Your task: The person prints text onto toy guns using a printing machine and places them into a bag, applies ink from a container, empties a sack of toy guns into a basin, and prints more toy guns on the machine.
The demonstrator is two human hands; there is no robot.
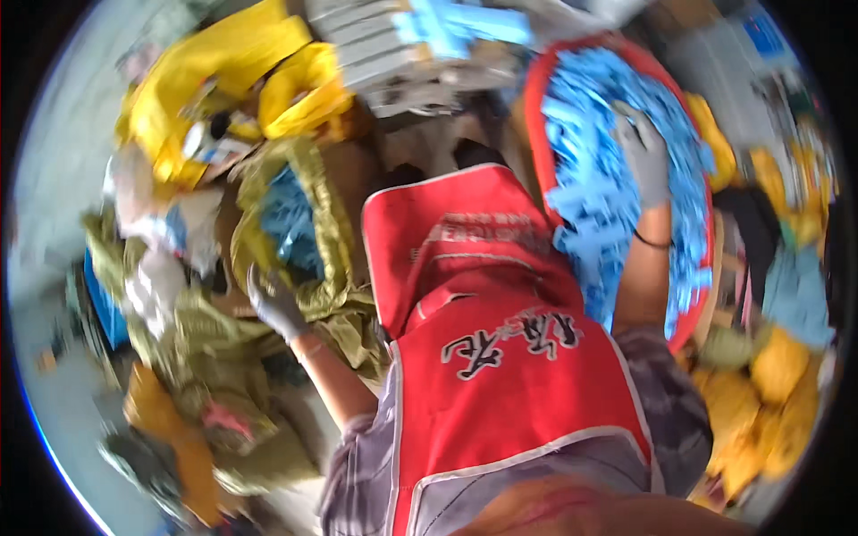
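Observation:
A thin light-grey glove covers my left hand, which is at the near rim of an olive-green sack. Its fingers look apart, and nothing shows in them. Inside the sack lies a pile of blue pieces. On my right, a long red tub is heaped with flat light-blue strips. My right hand, also gloved, reaches over this heap with its fingers spread and slightly bent, touching or just above the strips. Blur hides the finer detail at the fingertips.
Yellow bags with mixed scraps stand at the far left. A grey slatted stack bearing more blue strips is straight ahead. Clear plastic bags lie left of the sack. Orange-yellow bundles sit at the near right.

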